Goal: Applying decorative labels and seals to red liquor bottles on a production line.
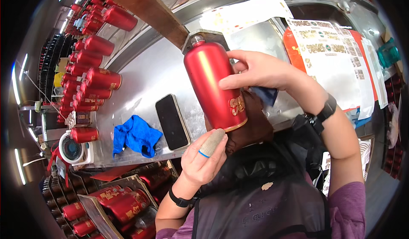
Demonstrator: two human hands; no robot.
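Note:
A glossy red bottle (pixel 208 79) with a clear neck lies tilted in front of me, its neck pointing away and its gold-marked base toward me. My right hand (pixel 260 71) grips its right side, thumb on top and fingers partly hidden around the shoulder. At the base edge, my left hand (pixel 204 156) supports the bottle with its fingers drawn together. One of these fingers wears a beige finger cot (pixel 211 143) with a blue rim. Under the bottle's right side is a brown cloth (pixel 257 122), and a dark blue cloth (pixel 267 95) shows below my right hand.
Left of the bottle, a phone (pixel 172 122) and a crumpled blue cloth (pixel 137 136) rest on the metal table (pixel 132 81). Sticker sheets (pixel 326 51) lie at right. Rows of red bottles (pixel 100 79) stand far left, beside a small fan (pixel 71 148). A wooden post (pixel 145 7) crosses the top.

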